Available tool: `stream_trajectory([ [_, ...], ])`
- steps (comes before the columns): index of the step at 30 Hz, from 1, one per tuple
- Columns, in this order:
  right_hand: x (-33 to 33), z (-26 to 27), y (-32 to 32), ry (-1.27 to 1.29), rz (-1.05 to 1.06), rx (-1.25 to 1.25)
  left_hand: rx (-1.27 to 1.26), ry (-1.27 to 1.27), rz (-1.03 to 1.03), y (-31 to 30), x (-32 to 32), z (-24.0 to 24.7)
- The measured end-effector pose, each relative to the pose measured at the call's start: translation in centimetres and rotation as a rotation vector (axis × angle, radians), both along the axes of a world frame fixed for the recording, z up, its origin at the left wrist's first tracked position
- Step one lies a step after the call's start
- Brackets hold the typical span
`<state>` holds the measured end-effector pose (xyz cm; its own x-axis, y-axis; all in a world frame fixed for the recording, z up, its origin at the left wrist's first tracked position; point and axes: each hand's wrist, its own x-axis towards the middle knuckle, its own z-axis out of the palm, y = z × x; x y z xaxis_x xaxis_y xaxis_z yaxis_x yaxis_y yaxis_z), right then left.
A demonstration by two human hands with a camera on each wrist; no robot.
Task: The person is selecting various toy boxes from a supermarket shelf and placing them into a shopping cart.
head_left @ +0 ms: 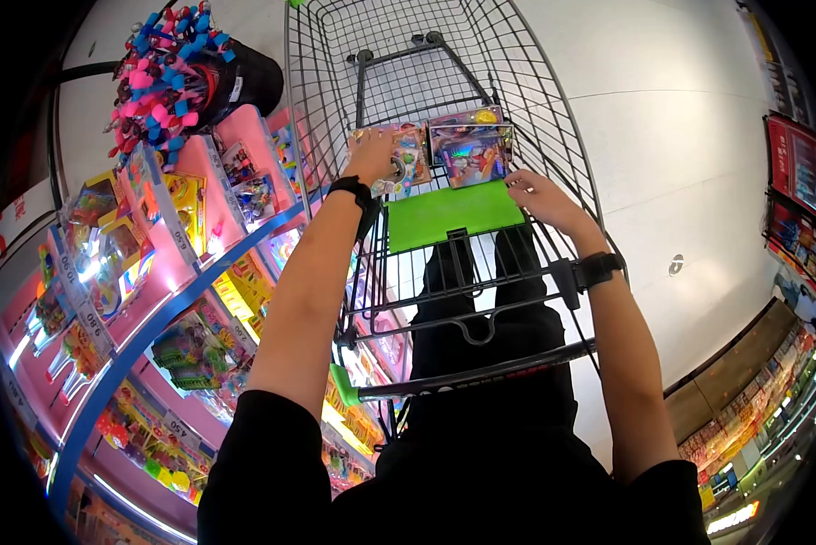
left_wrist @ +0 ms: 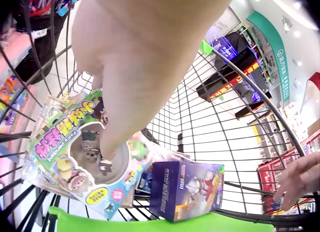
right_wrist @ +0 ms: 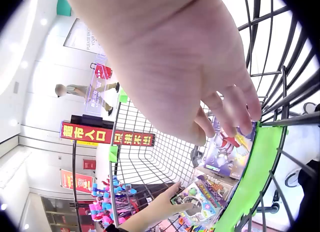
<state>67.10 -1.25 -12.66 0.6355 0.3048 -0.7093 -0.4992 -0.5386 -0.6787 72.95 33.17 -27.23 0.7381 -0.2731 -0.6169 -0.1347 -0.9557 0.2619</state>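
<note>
My left hand (head_left: 371,154) grips a flat toy package (left_wrist: 82,159) by its upper part. The package has a colourful card front, a round clear window with small animal figures, and the print "Fairy pendant". It leans over other flat packages behind the green flap (head_left: 453,216) of a wire shopping cart. Beside it stands a purple toy box (left_wrist: 187,189) with a figure printed on its front. My right hand (head_left: 548,202) hovers at the cart's right side near this box, its fingers loosely bent and holding nothing. In the right wrist view its fingertips overlap the box's edge.
The cart's wire basket (head_left: 553,100) stretches ahead, and its handle (head_left: 480,380) crosses in front of my body. Pink shelves (head_left: 235,173) packed with toys stand close on the left. A black bin (head_left: 249,77) of pink and blue items stands beyond them. Pale floor (head_left: 662,173) lies to the right.
</note>
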Motion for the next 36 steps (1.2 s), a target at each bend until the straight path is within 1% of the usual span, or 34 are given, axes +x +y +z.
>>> stream_trajectory([
  [1,-0.1,0.2,0.2,0.027,-0.063,0.045,-0.013,-0.063,-0.039,-0.5,-0.3,0.9],
  [2,-0.1,0.4,0.4,-0.009,-0.073,0.047,-0.019,-0.131,-0.079,-0.9,-1.1,2.0],
  [3,-0.3,0.5,0.8,-0.047,-0.082,0.053,-0.02,-0.2,-0.119,-1.2,-2.0,3.7],
  [4,-0.2,0.8,1.3,-0.075,-0.059,0.04,-0.002,-0.249,-0.131,-1.9,-2.3,6.4],
  [6,-0.5,1.9,2.2,-0.141,-0.012,0.021,-0.214,-0.128,-0.064,-1.1,-2.9,8.0],
  [7,-0.6,2.5,3.0,-0.224,-0.01,0.084,-0.319,-0.073,-0.026,-0.5,-3.2,8.8],
  [9,-0.8,4.9,4.1,-0.188,0.03,0.056,-0.337,-0.136,0.048,0.8,-5.4,10.9],
  [10,-1.1,5.0,4.5,-0.229,0.071,0.04,-0.345,-0.168,0.088,1.4,-6.5,12.5],
  [11,-1.4,6.3,5.1,-0.251,0.09,0.038,-0.304,-0.158,0.119,1.8,-7.5,14.5],
  [13,-2.2,7.1,6.1,-0.244,0.118,0.104,-0.23,-0.136,0.188,2.3,-9.0,18.7],
  [14,-2.9,7.5,6.4,-0.225,0.187,0.117,-0.205,-0.089,0.228,2.7,-9.8,20.1],
  [15,-3.7,7.9,6.7,-0.205,0.258,0.126,-0.185,-0.192,0.23,3.0,-11.1,21.4],
  [17,-5.4,8.0,7.2,-0.276,0.442,0.207,-0.132,-0.411,0.232,3.4,-13.6,23.7],
  [18,-6.0,8.4,7.6,-0.222,0.473,0.229,-0.159,-0.485,0.261,3.6,-15.0,24.4],
  [19,-6.4,8.7,8.0,-0.164,0.505,0.252,-0.131,-0.442,0.292,3.6,-16.1,25.5],
  [20,-6.7,8.9,8.3,-0.189,0.512,0.254,-0.089,-0.409,0.345,3.4,-17.6,26.7],
  [21,-6.6,9.2,8.5,-0.221,0.519,0.257,-0.05,-0.381,0.401,2.5,-18.6,28.7],
  [22,-6.5,9.8,8.6,-0.265,0.485,0.323,0.001,-0.324,0.435,2.0,-19.5,29.9],
  [23,-5.8,10.3,8.6,-0.258,0.526,0.319,0.046,-0.271,0.472,1.3,-20.0,31.1],
  [24,-5.0,10.9,8.5,-0.352,0.54,0.374,0.059,-0.314,0.479,0.8,-21.0,31.4],
  [26,-3.5,11.9,7.9,-0.504,0.554,0.492,0.127,-0.335,0.55,-1.8,-21.3,34.1],
  [27,-2.4,12.4,7.4,-0.493,0.579,0.468,0.158,-0.342,0.591,-3.4,-21.7,35.2],
  [30,0.0,17.3,4.8,-0.489,0.595,0.516,0.059,-0.446,0.697,-7.2,-22.2,36.0],
  [31,0.8,18.7,4.3,-0.479,0.589,0.547,0.032,-0.506,0.716,-8.7,-21.5,37.3],
  [32,1.7,20.1,3.9,-0.474,0.588,0.575,0.031,-0.464,0.748,-10.1,-21.1,38.5],
  [35,2.7,21.8,2.9,-0.61,0.558,0.712,-0.015,-0.6,0.854,-14.7,-20.6,42.0],
  [36,2.6,22.8,2.7,-0.601,0.566,0.722,-0.022,-0.679,0.837,-16.0,-20.9,43.1],
])
